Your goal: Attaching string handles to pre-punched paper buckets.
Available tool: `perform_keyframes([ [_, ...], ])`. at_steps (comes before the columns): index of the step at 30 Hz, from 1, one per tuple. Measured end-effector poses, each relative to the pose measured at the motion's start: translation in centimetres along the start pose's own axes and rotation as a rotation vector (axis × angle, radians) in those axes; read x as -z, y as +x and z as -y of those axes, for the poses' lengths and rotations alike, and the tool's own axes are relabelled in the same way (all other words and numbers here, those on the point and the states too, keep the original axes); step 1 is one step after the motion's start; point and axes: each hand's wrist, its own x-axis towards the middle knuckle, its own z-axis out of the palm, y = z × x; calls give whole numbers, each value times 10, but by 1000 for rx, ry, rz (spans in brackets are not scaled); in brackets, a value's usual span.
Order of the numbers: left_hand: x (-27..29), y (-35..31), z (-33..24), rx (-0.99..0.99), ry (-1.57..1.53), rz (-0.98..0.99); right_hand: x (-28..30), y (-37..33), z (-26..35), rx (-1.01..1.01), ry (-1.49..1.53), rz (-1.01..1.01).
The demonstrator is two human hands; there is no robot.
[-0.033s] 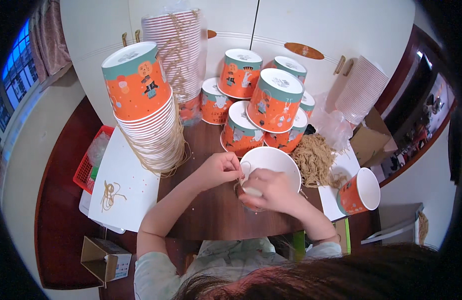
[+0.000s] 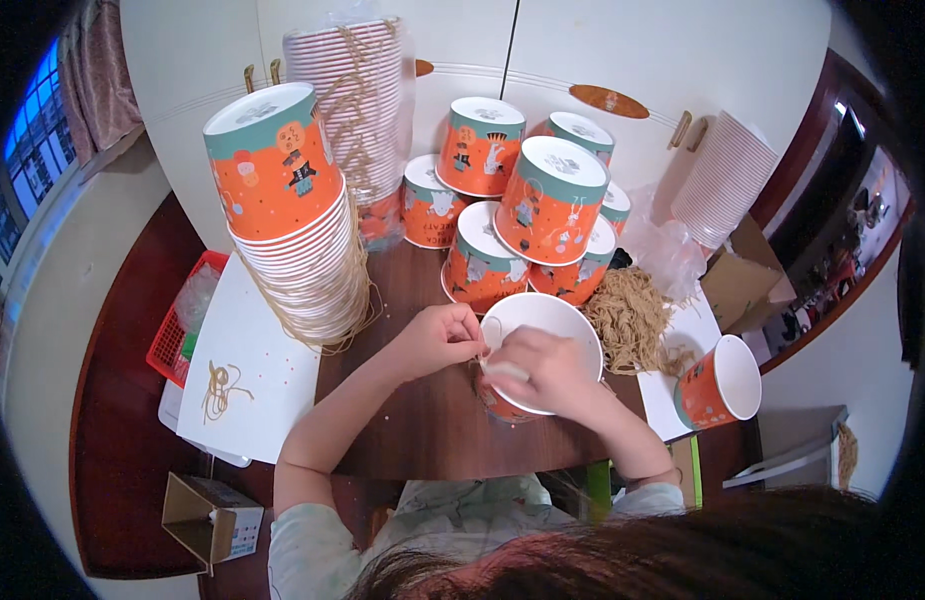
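Observation:
On the table's front half, a paper bucket [image 2: 567, 318] stands with its white inside facing up and an orange printed outer wall. My left hand [image 2: 442, 341] is closed in a pinch at its left rim, with a thin tan cord [image 2: 495, 328] looping from the fingertips. Across the near side of the rim lies my right hand [image 2: 547, 370], smeared by motion. Something pale shows at its fingertips, too blurred to name. Just right of the bucket is a heap of tan cords [image 2: 627, 318].
Upside-down orange-and-green buckets [image 2: 552, 200] are piled behind. Tall nested stacks of buckets stand at left [image 2: 292, 250] and back right [image 2: 724, 180]. One bucket [image 2: 717, 385] lies tilted at the right edge. Loose cord [image 2: 220, 390] rests on white paper [image 2: 262, 400] at left.
My right hand has shifted slightly up and right over the bucket's rim, and its fingers are more blurred. My left hand stays in place.

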Motion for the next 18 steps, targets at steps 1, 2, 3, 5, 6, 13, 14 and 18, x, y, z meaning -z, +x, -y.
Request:
perform_keyframes([
  [1,0,0,-1,-4,48,-7,3,4,-1,-53,-15,-28],
  [2,0,0,-2,-9,96,-18,3,7,-2,-51,-14,-28],
  [3,0,-1,0,-9,97,-19,0,10,-4,-86,-9,-27],
  [5,0,0,6,-48,119,-91,-4,12,-5,-119,-5,-27],
  [6,-1,0,6,-50,119,-91,-6,13,-5,-122,-25,-39],
  [13,2,-3,-3,47,225,-167,-14,11,-5,-162,-74,-53],
  [14,3,-3,-4,62,237,-163,-13,10,-7,-164,-75,-52],
  [18,5,-9,-13,-85,477,-155,-13,11,-11,-219,-6,-40],
])
